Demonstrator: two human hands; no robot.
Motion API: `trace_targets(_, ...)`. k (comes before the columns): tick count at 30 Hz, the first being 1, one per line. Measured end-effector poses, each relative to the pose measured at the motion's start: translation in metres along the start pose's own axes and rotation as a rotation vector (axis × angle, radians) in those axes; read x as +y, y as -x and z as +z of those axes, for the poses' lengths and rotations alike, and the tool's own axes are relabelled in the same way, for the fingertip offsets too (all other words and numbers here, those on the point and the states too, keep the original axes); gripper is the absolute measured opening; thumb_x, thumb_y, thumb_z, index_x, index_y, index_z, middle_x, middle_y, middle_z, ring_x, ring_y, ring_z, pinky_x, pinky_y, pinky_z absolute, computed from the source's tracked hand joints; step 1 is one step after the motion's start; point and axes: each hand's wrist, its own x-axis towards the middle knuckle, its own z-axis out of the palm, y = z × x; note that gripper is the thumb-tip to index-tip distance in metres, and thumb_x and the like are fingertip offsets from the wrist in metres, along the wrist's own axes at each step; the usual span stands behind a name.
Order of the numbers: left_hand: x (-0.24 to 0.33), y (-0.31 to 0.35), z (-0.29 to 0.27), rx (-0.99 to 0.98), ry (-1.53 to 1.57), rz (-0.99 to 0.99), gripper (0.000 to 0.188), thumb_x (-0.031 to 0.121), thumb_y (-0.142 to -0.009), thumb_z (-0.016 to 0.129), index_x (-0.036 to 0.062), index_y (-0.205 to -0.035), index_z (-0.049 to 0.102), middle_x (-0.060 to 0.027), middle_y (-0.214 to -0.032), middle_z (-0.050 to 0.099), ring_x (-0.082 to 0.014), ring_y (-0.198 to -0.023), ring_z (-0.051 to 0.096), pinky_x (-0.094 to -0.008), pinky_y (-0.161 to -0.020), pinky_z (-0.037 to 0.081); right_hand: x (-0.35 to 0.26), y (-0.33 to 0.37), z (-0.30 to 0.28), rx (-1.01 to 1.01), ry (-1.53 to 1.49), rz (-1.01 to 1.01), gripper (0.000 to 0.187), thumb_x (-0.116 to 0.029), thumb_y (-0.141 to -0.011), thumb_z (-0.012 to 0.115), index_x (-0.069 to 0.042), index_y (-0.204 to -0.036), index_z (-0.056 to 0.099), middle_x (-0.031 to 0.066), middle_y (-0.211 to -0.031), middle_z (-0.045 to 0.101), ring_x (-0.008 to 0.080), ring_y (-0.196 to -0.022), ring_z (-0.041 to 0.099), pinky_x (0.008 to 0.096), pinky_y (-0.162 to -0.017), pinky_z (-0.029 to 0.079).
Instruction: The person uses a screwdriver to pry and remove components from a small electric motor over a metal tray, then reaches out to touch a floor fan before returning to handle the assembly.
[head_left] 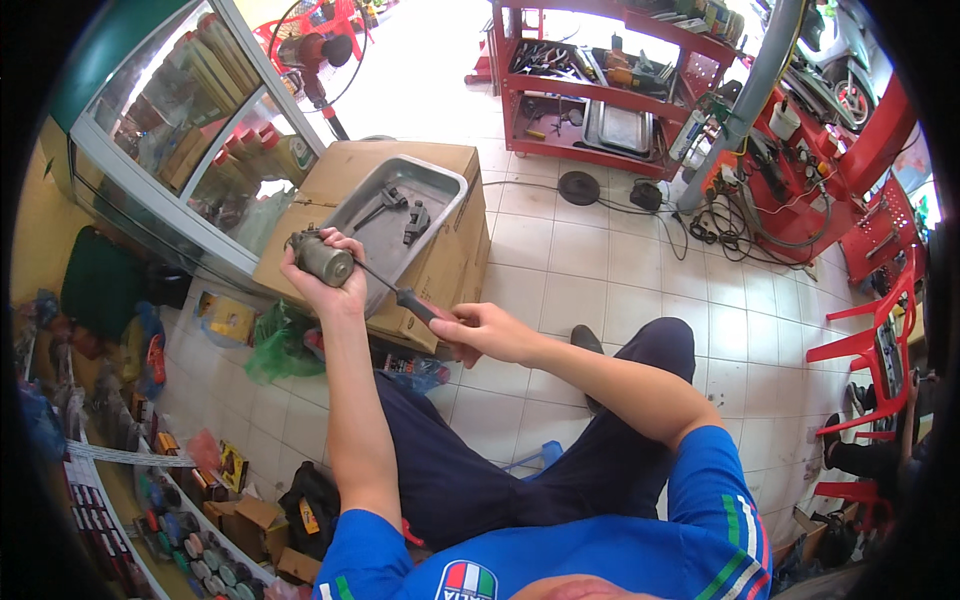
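Your right hand point(478, 334)'s wrapped round the screwdriver point(420, 307); your left hand point(338, 295) cups the metal cylinder point(325, 263). Barrel's the spot to hold, tbh: probably hefty, rigid, maybe slick. It's just left of the tray point(437, 178) on the cardboard box point(345, 158). Red tool cart point(590, 90)'s further back.

Room to your right, tight to your left.
Your right hand point(487, 335) could pass out over the floor tiles point(535, 240) beside the carton point(445, 265), with your right knee point(657, 347) lower down; on the left stands the glass-fronted cabinet point(225, 150), and the screwdriver point(414, 302) slants across the metal tray's point(383, 240) near end (two dark metal parts point(416, 224) occupy its middle).
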Motion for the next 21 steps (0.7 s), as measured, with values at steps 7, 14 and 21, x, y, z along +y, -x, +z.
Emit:
trace_targets(7,-0.033,0.035,0.03,-0.137,0.073,-0.158,0.043,0.036,-0.086,0.065,0.0035,-0.108,0.047,-0.0081,-0.098,0.052,-0.0165,-0.08,0.054,-0.0312,-0.071,0.049,-0.01,0.019,-0.011,0.044,0.061,-0.171,0.062,-0.052,-0.104,0.048,0.0,-0.137,0.047,0.015,-0.101,0.07,0.0218,-0.088,0.071,0.0342,-0.077,0.058)
trace_targets(14,-0.015,0.059,0.034,-0.149,0.098,-0.137,0.043,0.036,-0.084,0.064,0.0013,-0.103,0.048,-0.0073,-0.094,0.051,-0.017,-0.079,0.054,-0.0309,-0.073,0.049,0.017,0.171,-0.127,1.103,-0.066,-0.672,0.043,-0.038,-0.106,0.049,0.0,-0.125,0.057,0.0121,-0.103,0.069,0.0235,-0.096,0.069,0.0377,-0.089,0.054)
trace_targets(21,-0.013,0.037,0.056,-0.183,0.053,-0.126,0.044,0.037,-0.084,0.06,-0.0011,-0.102,0.048,-0.0107,-0.093,0.05,-0.0198,-0.077,0.053,-0.0333,-0.074,0.049,0.322,0.291,-0.122,0.754,0.594,0.79,0.038,-0.037,-0.1,0.059,-0.003,-0.117,0.063,0.0136,-0.102,0.068,0.024,-0.094,0.067,0.0355,-0.088,0.052)
